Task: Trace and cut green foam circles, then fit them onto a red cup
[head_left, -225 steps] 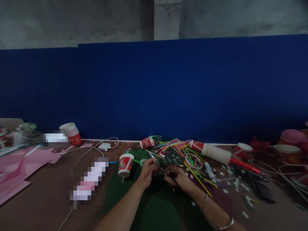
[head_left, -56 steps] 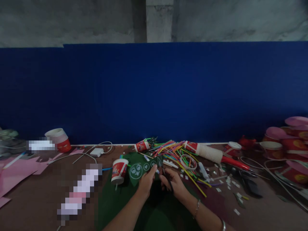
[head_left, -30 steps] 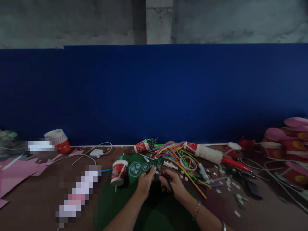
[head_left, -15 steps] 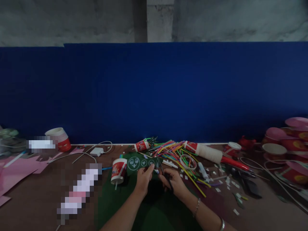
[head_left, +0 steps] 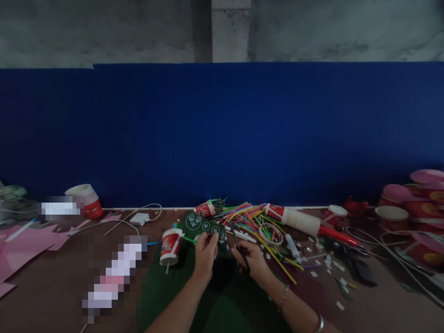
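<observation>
My left hand (head_left: pixel 206 253) pinches a dark green paper strip (head_left: pixel 193 222) printed with pale round shapes and hearts. The strip slants down to the right, its near edge hidden by my fingers. In my right hand (head_left: pixel 252 260) is a pair of dark scissors (head_left: pixel 236 238), its blades pointing away from me just right of the strip. How far apart the blades are I cannot tell. Left of my hands, a red and white paper cup (head_left: pixel 170 248) has straws sticking out. A dark green sheet (head_left: pixel 178 296) lies beneath my forearms.
A pile of coloured straws (head_left: pixel 243 213) lies behind my hands, with a toppled stack of paper cups (head_left: pixel 301 221) beside it. White scraps (head_left: pixel 314 274) litter the right. Pink paper (head_left: pixel 31 252) and a white charger (head_left: pixel 139 218) are left. A blue panel (head_left: pixel 222 134) stands behind the table.
The green strip has turned and now slopes down to the right, uncovering a green straw by the cup. The scissors have shifted slightly right, away from the strip.
</observation>
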`<state>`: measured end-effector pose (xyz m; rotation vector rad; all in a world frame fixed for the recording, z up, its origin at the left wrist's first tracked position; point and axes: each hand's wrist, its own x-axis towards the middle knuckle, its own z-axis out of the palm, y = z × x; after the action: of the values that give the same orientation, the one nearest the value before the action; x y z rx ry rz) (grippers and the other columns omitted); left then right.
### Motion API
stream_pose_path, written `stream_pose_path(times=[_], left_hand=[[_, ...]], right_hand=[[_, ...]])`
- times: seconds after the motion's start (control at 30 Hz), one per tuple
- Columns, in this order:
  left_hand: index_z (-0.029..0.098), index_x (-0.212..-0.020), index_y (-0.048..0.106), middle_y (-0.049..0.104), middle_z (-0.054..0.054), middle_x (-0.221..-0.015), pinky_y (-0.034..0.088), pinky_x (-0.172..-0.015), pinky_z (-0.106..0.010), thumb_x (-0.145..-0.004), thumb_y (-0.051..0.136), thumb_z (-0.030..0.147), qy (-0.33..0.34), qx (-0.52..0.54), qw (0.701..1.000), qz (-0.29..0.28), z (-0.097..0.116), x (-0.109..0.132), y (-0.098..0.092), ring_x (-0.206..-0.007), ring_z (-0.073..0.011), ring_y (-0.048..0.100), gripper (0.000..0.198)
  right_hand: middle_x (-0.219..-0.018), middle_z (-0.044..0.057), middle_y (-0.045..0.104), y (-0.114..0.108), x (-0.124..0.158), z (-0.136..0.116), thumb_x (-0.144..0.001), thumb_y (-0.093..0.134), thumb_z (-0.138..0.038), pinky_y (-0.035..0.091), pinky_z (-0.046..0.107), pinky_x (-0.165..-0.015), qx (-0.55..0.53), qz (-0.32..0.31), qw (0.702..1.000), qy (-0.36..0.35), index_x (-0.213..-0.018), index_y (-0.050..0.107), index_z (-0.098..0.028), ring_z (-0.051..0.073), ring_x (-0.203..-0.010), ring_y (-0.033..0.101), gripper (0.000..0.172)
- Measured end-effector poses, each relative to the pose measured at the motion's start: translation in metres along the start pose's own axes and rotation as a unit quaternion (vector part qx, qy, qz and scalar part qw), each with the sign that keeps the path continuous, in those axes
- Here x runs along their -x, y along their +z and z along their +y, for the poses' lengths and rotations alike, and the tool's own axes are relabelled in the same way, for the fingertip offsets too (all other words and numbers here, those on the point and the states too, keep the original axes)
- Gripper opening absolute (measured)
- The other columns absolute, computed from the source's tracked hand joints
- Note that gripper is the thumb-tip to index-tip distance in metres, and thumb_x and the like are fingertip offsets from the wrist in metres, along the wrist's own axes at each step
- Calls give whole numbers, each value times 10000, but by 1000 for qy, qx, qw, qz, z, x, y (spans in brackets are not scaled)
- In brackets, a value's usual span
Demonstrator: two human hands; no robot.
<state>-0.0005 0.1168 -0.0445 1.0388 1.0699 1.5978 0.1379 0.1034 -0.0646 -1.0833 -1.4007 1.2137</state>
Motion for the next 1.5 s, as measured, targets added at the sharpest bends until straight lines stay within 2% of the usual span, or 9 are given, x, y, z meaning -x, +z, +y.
stream_pose_path(times=[0.17,0.27,0.33,0.43,0.6,0.77,0.97,1.17,1.5], left_hand=[[157,-701,566,545,45,-528,275,-366,-171,-610,686,340,-33,-43,995,-78,-1,5,2,-381,-55,390,238],[150,-721,612,631,-13,-658,413,-528,-204,-616,679,305,-22,-63,985,-157,-1,6,2,-568,-119,543,199],[153,-742,627,648,-28,-704,444,-613,-231,-630,672,300,-15,-65,982,-175,-1,7,2,-651,-148,575,191],[158,-817,636,663,-43,-759,457,-620,-250,-622,689,308,-34,-60,982,-176,-1,8,4,-678,-168,591,251],[148,-655,606,621,-15,-599,400,-493,-210,-634,682,336,-62,-69,981,-170,0,11,7,-518,-118,528,204],[152,-655,574,496,61,-461,218,-364,-171,-657,660,388,-34,-33,998,-50,3,5,4,-353,-35,308,251],[166,-683,535,573,39,-600,217,-364,-171,-674,640,435,17,15,999,29,5,-2,0,-377,-26,328,289],[166,-678,524,433,73,-482,263,-379,-174,-736,580,440,36,-57,997,-22,3,-2,-3,-396,-52,337,285],[189,-603,398,361,77,-474,268,-439,-191,-806,496,376,65,-119,983,-127,-6,-2,-9,-442,-72,328,293]], right_hand=[[-523,-30,524,-6,0,-4,-731,603,-518,322,172,-343,-64,45,997,-16,-710,538,-165,96,-419,504,360],[-497,-37,515,-8,0,-5,-685,643,-529,328,180,-346,-73,59,996,-11,-657,510,-171,91,-392,488,383],[-463,-48,499,-8,-1,-5,-655,669,-523,342,190,-354,-73,63,995,-11,-632,500,-172,85,-364,464,390],[-462,-51,498,-6,-1,-4,-657,673,-503,342,188,-356,-96,87,992,-11,-648,509,-173,88,-375,467,369],[-517,-33,548,-4,1,-4,-652,685,-484,340,178,-347,-133,101,986,3,-703,524,-173,105,-413,514,354],[-551,-30,561,-3,2,-4,-703,652,-460,330,160,-352,-118,23,993,4,-769,537,-164,98,-433,535,324],[-496,-45,519,2,7,-4,-685,644,-478,394,182,-396,-23,-83,996,23,-739,554,-141,86,-410,504,353],[-527,-44,496,2,9,1,-661,654,-493,423,192,-387,12,-113,993,23,-724,583,-134,78,-421,470,371],[-467,-48,517,-2,8,-2,-648,645,-548,381,180,-355,4,-108,993,50,-747,588,-133,73,-352,465,430]])
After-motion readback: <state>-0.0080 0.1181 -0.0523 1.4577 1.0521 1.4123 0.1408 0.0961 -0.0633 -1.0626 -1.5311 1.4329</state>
